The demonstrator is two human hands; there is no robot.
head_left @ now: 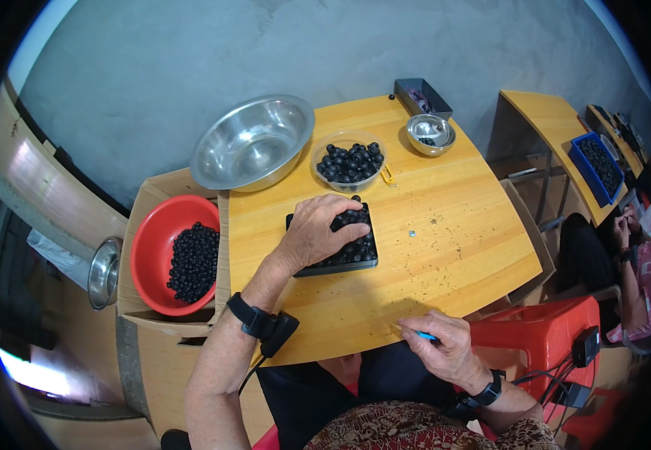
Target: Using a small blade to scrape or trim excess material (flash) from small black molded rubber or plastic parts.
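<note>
My left hand point(316, 225) lies over a black rectangular tray point(344, 268) filled with dark round bead-like balls point(359, 247). Its thumb and fingers are spread apart, with the fingertips among the balls near the tray's far right corner. By the table's near edge, my right hand point(451, 349) is closed around a small tool with a blue handle point(426, 336). A thin pale tip pokes out past those fingers; its kind I cannot make out. Just beyond the tray, a clear round tub point(325, 182) holds larger-looking dark balls point(352, 161).
A large steel basin point(220, 154) stands at the table's far left corner. Left of the table, a red basin point(149, 259) of dark balls sits in a cardboard box point(134, 214). Farther back are a steel bowl point(438, 150) and grey bin point(438, 105). A red stool point(520, 330) stands right.
</note>
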